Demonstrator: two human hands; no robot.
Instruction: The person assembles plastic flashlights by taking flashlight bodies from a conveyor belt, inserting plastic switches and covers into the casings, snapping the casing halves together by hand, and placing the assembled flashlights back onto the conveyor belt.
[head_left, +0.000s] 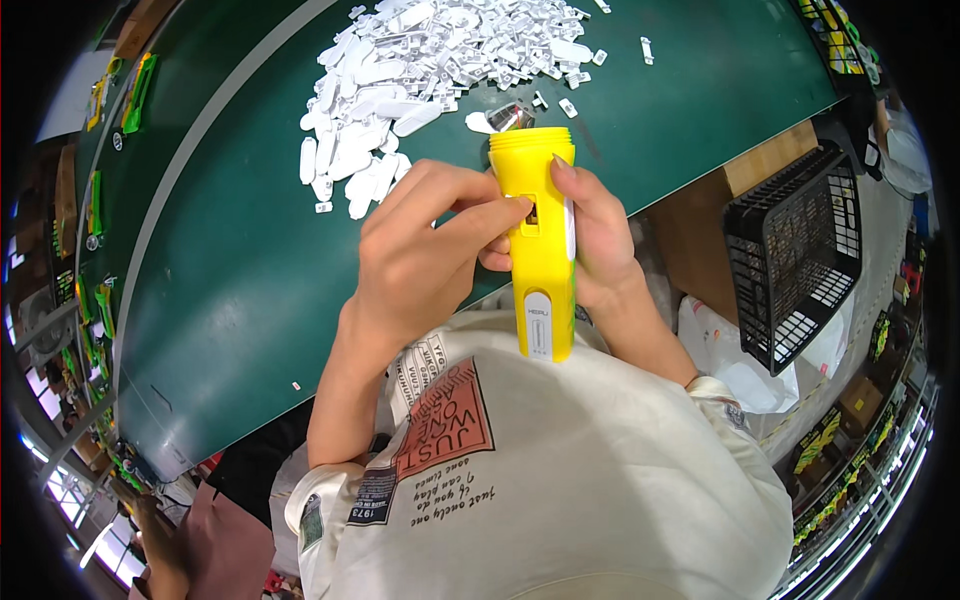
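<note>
A yellow flashlight body [545,265] stands roughly upright in front of my chest, its threaded wide end up and a grey label low on its side. My right hand [595,230] is wrapped around it from the right, the thumb along its upper edge. Closed fingers of my left hand [425,240] press at the rectangular switch opening [532,215] in its front; whatever they pinch there is hidden. Behind the threaded end, a shiny metallic cup-shaped part [510,115] lies on the green table [270,270].
A heap of small white plastic pieces [430,65] covers the table's far middle. To the right are a black mesh crate [795,260], a cardboard box [690,235] and white plastic bags [750,375]. Yellow-green flashlights [140,95] lie at far left. Another person's arm [160,545] shows lower left.
</note>
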